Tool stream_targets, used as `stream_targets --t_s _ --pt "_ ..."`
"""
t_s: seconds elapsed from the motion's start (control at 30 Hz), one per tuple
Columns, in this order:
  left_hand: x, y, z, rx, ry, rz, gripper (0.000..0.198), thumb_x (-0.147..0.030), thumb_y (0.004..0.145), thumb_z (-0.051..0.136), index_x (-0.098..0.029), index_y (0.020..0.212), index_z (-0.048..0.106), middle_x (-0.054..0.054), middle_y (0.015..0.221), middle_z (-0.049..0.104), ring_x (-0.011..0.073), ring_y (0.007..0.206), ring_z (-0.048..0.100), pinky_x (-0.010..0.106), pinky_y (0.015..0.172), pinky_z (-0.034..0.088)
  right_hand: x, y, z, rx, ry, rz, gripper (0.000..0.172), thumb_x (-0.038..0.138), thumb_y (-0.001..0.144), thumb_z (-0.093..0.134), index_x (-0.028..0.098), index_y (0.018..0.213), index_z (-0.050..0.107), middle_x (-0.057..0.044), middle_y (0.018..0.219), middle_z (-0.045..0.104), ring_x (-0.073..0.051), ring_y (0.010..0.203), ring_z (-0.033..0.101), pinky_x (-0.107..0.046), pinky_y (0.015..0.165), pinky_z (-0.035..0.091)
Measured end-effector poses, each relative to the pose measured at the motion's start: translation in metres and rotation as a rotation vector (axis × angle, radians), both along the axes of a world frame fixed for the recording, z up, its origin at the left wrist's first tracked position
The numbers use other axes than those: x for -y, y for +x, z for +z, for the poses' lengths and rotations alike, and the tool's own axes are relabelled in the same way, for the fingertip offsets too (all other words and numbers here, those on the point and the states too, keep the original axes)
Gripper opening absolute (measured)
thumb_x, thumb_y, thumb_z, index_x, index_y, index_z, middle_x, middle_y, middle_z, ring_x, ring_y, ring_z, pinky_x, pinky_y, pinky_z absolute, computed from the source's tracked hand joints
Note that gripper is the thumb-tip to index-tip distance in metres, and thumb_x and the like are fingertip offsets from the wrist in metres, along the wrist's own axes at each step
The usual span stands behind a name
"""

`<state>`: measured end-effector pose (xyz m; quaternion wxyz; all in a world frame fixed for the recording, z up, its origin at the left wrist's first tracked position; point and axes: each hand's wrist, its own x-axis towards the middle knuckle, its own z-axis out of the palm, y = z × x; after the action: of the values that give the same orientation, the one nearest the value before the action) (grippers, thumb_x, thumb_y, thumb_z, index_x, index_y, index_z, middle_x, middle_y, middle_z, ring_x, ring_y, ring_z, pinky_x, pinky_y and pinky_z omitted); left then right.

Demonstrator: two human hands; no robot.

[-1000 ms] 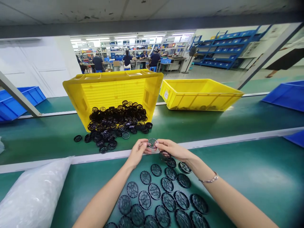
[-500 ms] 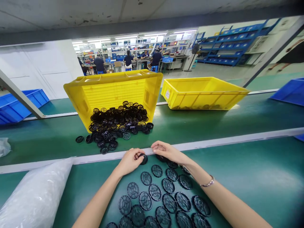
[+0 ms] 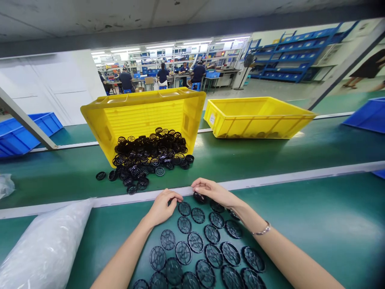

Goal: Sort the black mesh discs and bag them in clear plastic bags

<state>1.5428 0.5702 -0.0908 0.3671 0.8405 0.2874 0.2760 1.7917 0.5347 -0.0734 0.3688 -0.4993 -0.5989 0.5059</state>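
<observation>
Bench (image 3: 319, 224) | left hand (image 3: 164, 205): released, curled beside disc (image 3: 184, 209) | right hand (image 3: 215, 192): cupped over second disc (image 3: 199, 198), grip unclear

The left hand (image 3: 164, 206) and right hand (image 3: 215, 193) are showing bare, and a thin, silvery bracelet (image 3: 264, 229) is circling the right forearm (image 3: 288, 257).

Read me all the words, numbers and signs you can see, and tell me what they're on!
No text can be read here.
White label on the end of the right-hand yellow bin: too small and blurred to read.
Black discs in front: no writing I can make out.
Blue shelves far back: any marks are too small to read.
</observation>
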Motion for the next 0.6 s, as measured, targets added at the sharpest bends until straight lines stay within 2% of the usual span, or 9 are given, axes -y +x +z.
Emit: stream_targets --t_s 0.1,0.2,0.3,0.4,0.47,0.6 --pt "-0.001 -0.001 0.0 -0.004 -0.02 0.0 0.026 -0.018 0.094 0.045 -0.021 0.099 0.07 0.002 0.094 0.075 0.0193 0.094 0.061 0.034 0.092 0.044 0.0 -0.003 -0.001 0.023 0.014 0.021 0.051 0.066 0.082 0.064 0.019 0.101 0.06 -0.002 0.088 0.063 -0.017 0.08 0.057 -0.032 0.076 0.045" --pt "-0.001 -0.001 0.0 0.013 -0.042 0.004 0.026 -0.02 0.096 0.045 -0.021 0.102 0.069 0.002 0.096 0.076 0.019 0.095 0.061 0.034 0.093 0.044 -0.001 0.002 -0.002 0.19 0.124 -0.017 0.043 0.059 0.087 0.059 0.019 0.1 0.062 -0.004 0.092 0.065 -0.019 0.085 0.057 -0.033 0.08 0.046" --pt "0.0 -0.001 0.001 0.032 -0.061 0.006 0.027 -0.022 0.096 0.044 -0.021 0.104 0.069 0.003 0.1 0.075 0.019 0.098 0.062 0.034 0.094 0.045 -0.002 0.011 -0.004 0.373 0.208 -0.083 0.034 0.052 0.09 0.055 0.021 0.096 0.064 -0.004 0.088 0.066 -0.019 0.079 0.057 -0.033 0.075 0.046" --pt "0.001 -0.001 0.003 0.026 -0.064 0.003 0.028 -0.023 0.096 0.044 -0.021 0.104 0.07 0.004 0.102 0.075 0.0195 0.099 0.062 0.034 0.095 0.045 -0.001 0.015 -0.007 0.452 0.221 -0.078 0.03 0.049 0.091 0.054 0.022 0.092 0.064 -0.003 0.083 0.065 -0.019 0.074 0.056 -0.032 0.069 0.046" --pt "0.002 -0.001 0.005 0.008 -0.06 -0.013 0.028 -0.024 0.096 0.044 -0.022 0.103 0.071 0.003 0.102 0.076 0.0199 0.098 0.062 0.035 0.095 0.044 0.002 0.013 -0.006 0.476 0.226 -0.039 0.027 0.047 0.091 0.054 0.022 0.092 0.064 -0.003 0.084 0.064 -0.018 0.073 0.056 -0.031 0.068 0.046" --pt "0.002 -0.002 0.008 -0.041 -0.07 -0.069 0.027 -0.024 0.095 0.047 -0.023 0.099 0.073 0.001 0.094 0.078 0.0205 0.094 0.062 0.037 0.096 0.041 0.01 0.007 -0.001 0.479 0.234 0.153 0.025 0.044 0.093 0.054 0.021 0.091 0.065 -0.005 0.09 0.063 -0.018 0.075 0.058 -0.031 0.069 0.048"
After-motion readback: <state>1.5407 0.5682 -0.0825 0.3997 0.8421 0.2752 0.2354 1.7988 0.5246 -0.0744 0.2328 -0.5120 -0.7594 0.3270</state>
